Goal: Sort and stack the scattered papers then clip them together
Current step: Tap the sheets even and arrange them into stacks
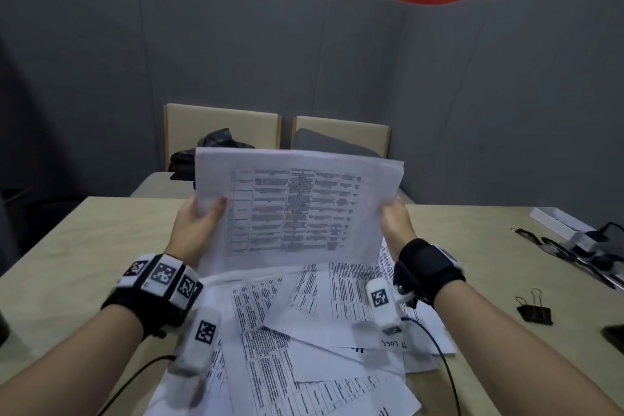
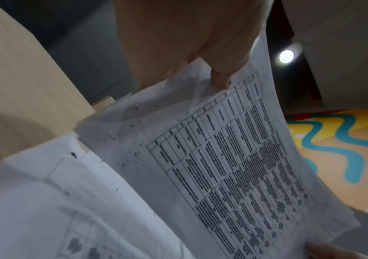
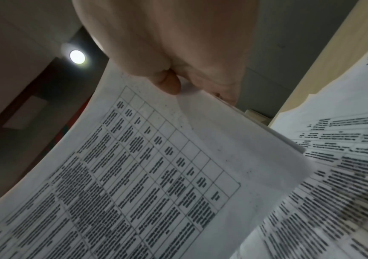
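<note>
White sheets (image 1: 297, 206) stand upright above the bench (image 1: 67, 246), pinched at the side edges by the left hand (image 1: 197, 224) and right hand (image 1: 395, 221). Thin pinches could let inner pages slide askew onto the loose papers (image 1: 304, 348); the clip (image 1: 535, 309) lies well apart.

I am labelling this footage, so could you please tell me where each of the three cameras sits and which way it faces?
Head: on the head, looking forward and down at the table; shows both forearms, left hand and right hand holding up the held stack.
Left wrist: looks along the left hand, up past the stack to the ceiling light.
Right wrist: looks along the right hand, towards the scattered papers.
Shared: all three see the held stack.
</note>
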`<state>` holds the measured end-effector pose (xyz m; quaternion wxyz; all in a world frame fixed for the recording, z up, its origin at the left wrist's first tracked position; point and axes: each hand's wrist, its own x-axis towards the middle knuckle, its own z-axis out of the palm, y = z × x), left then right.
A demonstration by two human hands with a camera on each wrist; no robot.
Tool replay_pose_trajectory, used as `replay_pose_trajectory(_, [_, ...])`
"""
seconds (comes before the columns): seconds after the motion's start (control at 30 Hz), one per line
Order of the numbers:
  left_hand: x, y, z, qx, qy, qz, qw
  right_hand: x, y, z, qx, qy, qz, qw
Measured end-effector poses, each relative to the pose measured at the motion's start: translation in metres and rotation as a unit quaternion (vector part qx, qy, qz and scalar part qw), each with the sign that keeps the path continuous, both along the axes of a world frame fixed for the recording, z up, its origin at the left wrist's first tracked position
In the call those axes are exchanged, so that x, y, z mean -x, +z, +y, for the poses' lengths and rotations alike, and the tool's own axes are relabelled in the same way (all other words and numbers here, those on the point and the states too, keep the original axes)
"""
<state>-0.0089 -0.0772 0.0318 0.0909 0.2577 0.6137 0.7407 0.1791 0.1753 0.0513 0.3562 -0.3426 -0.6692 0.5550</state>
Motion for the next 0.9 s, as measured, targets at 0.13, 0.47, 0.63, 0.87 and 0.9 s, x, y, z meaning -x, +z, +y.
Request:
replay_pose_trajectory(0.13, [0.001,0.002,-0.005,0.013,-0.010,-0.005,1.000,-0.014,0.009,-0.011,-0.008,0.032,-0.016,0.999])
replay_pose_trajectory(0.47, [-0.009,-0.026,-0.007,0.057,-0.023,-0.031,0.998,-0.009,0.031,-0.025,-0.318,-0.126,-0.069,0.937])
replay_pose_trajectory(0.63, [-0.012,-0.026,-0.006,0.096,-0.031,-0.003,0.995,0.031,0.066,-0.049,-0.635,-0.009,-0.191,0.748])
replay_pose_trajectory(0.87, [-0.016,-0.017,-0.012,0.095,-0.041,-0.020,0.994,0.062,0.063,-0.039,-0.504,0.198,-0.364,0.758])
replay_pose_trajectory(0.9, [-0.015,-0.013,-0.012,0.092,-0.048,-0.027,0.994,0.061,0.065,-0.039,-0.509,0.195,-0.354,0.760])
